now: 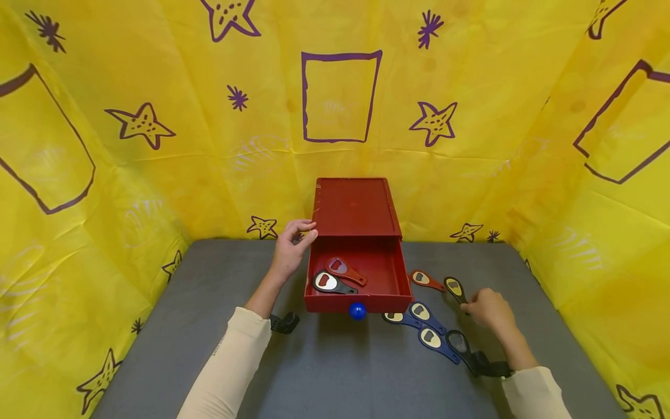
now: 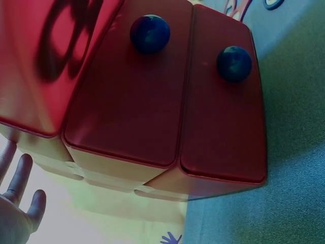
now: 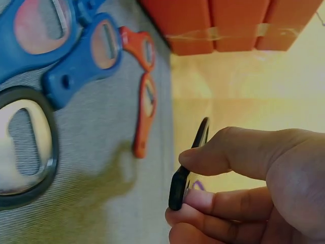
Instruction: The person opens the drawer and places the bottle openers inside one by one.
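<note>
Right hand [image 1: 487,308] pinches the black opener [image 3: 189,165] by its handle: light, stiff, thin, likely slippery; left hand [image 1: 291,249] rests open-fingered against the red box [image 1: 356,209].

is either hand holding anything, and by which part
The right hand pinches a black bottle opener by its handle end. The left hand rests on the red drawer box, gripping nothing.

Head view looks down from above; both wrist views closely share the red drawer box [image 1: 357,244].
</note>
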Available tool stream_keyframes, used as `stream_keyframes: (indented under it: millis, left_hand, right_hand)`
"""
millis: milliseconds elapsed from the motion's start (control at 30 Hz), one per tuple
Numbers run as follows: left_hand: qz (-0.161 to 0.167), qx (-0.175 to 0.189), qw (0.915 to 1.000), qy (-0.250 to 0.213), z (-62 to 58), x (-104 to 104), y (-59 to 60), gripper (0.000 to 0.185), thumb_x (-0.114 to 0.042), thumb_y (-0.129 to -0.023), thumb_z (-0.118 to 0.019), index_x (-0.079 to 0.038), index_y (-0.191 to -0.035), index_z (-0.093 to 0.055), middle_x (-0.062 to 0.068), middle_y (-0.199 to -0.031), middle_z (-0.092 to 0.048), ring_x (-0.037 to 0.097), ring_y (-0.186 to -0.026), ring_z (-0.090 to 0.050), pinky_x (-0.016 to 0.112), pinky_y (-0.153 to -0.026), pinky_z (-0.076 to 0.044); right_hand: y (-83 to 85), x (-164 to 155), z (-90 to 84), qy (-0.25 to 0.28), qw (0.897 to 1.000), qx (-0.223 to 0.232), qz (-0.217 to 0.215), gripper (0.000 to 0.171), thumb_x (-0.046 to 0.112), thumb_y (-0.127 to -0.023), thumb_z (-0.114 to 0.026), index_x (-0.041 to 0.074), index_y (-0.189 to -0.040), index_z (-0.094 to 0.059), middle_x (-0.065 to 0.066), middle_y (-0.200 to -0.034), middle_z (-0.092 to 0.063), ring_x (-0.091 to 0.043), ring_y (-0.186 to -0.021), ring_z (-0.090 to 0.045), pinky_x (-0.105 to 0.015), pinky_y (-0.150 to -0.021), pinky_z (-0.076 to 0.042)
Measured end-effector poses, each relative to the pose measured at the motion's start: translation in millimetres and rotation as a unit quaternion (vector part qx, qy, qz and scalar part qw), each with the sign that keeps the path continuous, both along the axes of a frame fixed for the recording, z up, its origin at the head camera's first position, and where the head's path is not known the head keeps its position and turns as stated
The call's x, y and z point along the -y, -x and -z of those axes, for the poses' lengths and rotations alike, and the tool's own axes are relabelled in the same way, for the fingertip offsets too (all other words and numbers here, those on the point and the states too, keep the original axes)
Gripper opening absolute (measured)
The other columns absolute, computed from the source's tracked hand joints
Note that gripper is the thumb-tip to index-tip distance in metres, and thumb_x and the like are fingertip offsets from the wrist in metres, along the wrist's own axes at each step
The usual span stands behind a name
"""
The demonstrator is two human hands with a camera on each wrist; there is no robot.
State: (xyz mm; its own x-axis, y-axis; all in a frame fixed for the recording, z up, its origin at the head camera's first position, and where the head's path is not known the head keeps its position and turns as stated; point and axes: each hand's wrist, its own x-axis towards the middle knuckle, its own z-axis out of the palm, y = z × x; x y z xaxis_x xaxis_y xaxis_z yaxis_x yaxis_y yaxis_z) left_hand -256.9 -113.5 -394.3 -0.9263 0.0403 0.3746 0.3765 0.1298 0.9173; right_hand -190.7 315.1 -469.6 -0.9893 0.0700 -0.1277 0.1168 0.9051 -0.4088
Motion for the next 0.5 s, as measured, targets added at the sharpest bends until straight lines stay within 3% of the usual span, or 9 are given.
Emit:
stream_keyframes:
  millis: [200, 333, 400, 500]
  left_hand:
    - [0.001, -0.006, 1.0, -0.001, -2.7, -1, -0.5, 0.028, -0.004, -0.092, -0.064, 0.012, -0.115, -0.063, 0.03, -0.125, -0.053, 0.04, -0.12, -0.048, 0.063, -0.105, -0.036]
    - [-0.001, -0.004, 1.0, 0.005, -3.5, -1, -1.0, 0.028, -0.005, -0.092, -0.064, 0.012, -0.115, -0.064, 0.029, -0.125, -0.054, 0.039, -0.12, -0.048, 0.062, -0.104, -0.037]
    - [-0.002, -0.002, 1.0, 0.007, -3.4, -1, -1.2, 0.028, -0.005, -0.092, -0.064, 0.011, -0.115, -0.064, 0.029, -0.125, -0.054, 0.038, -0.12, -0.049, 0.06, -0.105, -0.038]
    - [-0.001, -0.001, 1.0, 0.006, -2.8, -1, -1.3, 0.028, -0.004, -0.092, -0.064, 0.012, -0.115, -0.064, 0.029, -0.125, -0.054, 0.039, -0.12, -0.049, 0.059, -0.105, -0.038]
  right_hand:
    - [3.4, 4, -20.2, -0.001, 1.0, -0.016, -0.003, 0.043, 0.025, -0.086, -0.069, 0.017, -0.054, -0.043, 0.006, -0.053, -0.03, -0.015, -0.054, -0.034, -0.03, -0.052, -0.024]
    - [6.9, 5, -34.9, -0.006, 1.0, -0.023, -0.006, 0.032, 0.025, -0.086, -0.069, 0.009, -0.061, -0.058, -0.001, -0.058, -0.048, -0.02, -0.059, -0.044, -0.033, -0.054, -0.031]
    - [8.1, 5, -40.8, -0.009, 1.0, -0.026, -0.006, 0.025, 0.026, -0.086, -0.07, 0.005, -0.073, -0.068, -0.009, -0.068, -0.061, -0.025, -0.065, -0.053, -0.037, -0.058, -0.038]
    - [10.1, 5, -47.3, -0.009, 1.0, -0.024, -0.005, 0.026, 0.027, -0.086, -0.07, 0.002, -0.084, -0.072, -0.017, -0.083, -0.069, -0.03, -0.071, -0.059, -0.042, -0.062, -0.044]
